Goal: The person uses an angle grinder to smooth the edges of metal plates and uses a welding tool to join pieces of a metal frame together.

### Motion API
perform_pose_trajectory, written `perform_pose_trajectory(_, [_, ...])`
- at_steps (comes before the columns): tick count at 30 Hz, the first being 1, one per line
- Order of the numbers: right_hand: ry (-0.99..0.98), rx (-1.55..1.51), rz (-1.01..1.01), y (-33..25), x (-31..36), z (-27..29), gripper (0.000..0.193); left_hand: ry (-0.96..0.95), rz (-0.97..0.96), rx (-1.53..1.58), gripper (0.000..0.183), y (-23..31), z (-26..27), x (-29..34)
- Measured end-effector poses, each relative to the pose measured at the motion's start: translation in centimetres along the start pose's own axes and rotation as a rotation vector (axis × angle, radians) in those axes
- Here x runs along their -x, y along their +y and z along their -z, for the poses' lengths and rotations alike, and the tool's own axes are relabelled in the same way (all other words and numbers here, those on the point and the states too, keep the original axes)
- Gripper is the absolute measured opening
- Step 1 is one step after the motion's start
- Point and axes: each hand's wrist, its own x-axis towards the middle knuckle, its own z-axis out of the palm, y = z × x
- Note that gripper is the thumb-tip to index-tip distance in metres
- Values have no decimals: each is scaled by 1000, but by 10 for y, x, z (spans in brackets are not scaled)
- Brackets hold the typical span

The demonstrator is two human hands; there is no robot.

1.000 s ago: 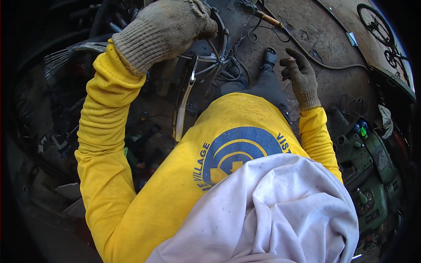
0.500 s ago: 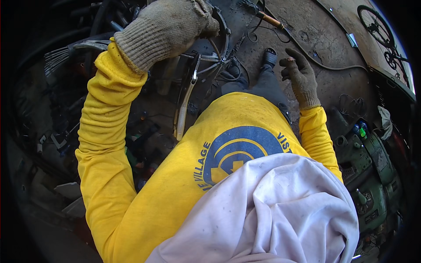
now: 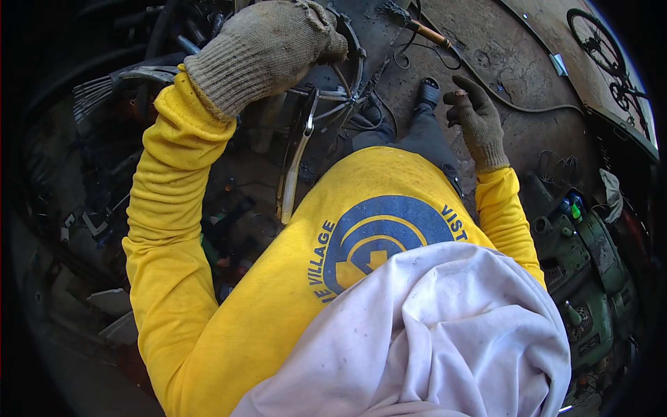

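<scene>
1. Head view, the only one we've got: our left hand point(image 3: 271, 52) is up top in a grubby knit glove, with its fingers point(image 3: 336, 47) curled over and mostly hidden behind the knit. We honestly can't tell if they're gripping anything.
2. The metal frame point(image 3: 358, 59), ringed and spoked, sits right at those left fingers. Its rim curves just past them on the right and its spokes run below. Whether we're touching it, we can't say.
3. Just below the left fingers there's a pair of pliers point(image 3: 300, 156), head up against the frame's spokes, long handles dangling down toward our shirt point(image 3: 271, 306).
4. Left of those fingers, out past the wrist, we've got a bunch of thin rods point(image 3: 92, 97) fanned out.
5. Our right hand point(image 3: 479, 128), also gloved, is well apart from the frame. Its fingers point(image 3: 476, 90) are loosely bent and spread, nothing in them that we can see, and one bare fingertip pokes out of the knit.
6. Left of the right fingers, quite near: our sandal point(image 3: 429, 85). Above them, an orange handle point(image 3: 427, 32) with a hose point(image 3: 514, 104) trailing off it, which loops round to their right across the floor point(image 3: 493, 48).
7. Well up and right of the right fingers is a bike point(image 3: 596, 42); well below them, a green machine point(image 3: 590, 285).
</scene>
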Motion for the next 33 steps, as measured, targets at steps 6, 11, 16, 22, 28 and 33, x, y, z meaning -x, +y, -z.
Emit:
perform_pose_trajectory(6, [-8, 20, 1, 0, -2, 0, 42, 79, -14, -52, 33, -3, -11, 7])
perform_pose_trajectory(11, [-3, 30, -5, -1, -2, -1, 44, 38, -28, -4, 35, -4, -9, 3])
perform_pose_trajectory(16, [-9, 10, -10, 2, -3, 0, 44, 28, -5, 11, 36, -3, -8, 2])
perform_pose_trajectory(22, [-13, 20, 30, -2, -6, -5, 43, -27, 68, -53, 36, 6, -13, -4])
perform_pose_trajectory(28, [-78, -37, 222, -40, 0, -34, 38, -79, 98, -51, 30, 13, 6, -5])
perform_pose_trajectory(33, [-235, -65, 232, -93, -3, -76, 40, -93, 73, -50, 28, 7, -3, -1])
